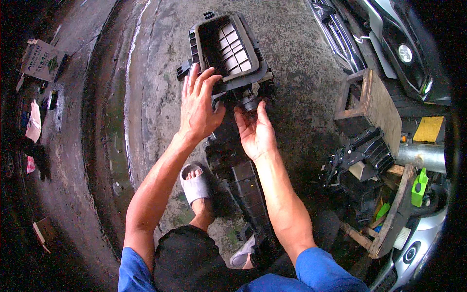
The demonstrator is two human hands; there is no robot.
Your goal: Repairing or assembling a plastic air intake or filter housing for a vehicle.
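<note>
A black plastic housing (244,75), like a car's air-intake box, is in front of me. Its rectangular opening has a grey padded rim and a pale gridded panel (236,47) inside. My left hand (198,104) lies against the near left corner, fingers spread over the edge and thumb apart. From beneath, palm up, my right hand (256,131) has its thumb and fingers around a dark round part (250,103) under the housing. What supports the housing is hidden. A longer black plastic case (245,180) lies below, between my feet.
Right of me are a wooden box frame (372,100), black plastic parts (362,155), a wooden crate (396,214) with a green item, a metal cylinder (421,156) and car front parts (399,44). A cardboard box (44,61) sits far left, past a raised floor edge.
</note>
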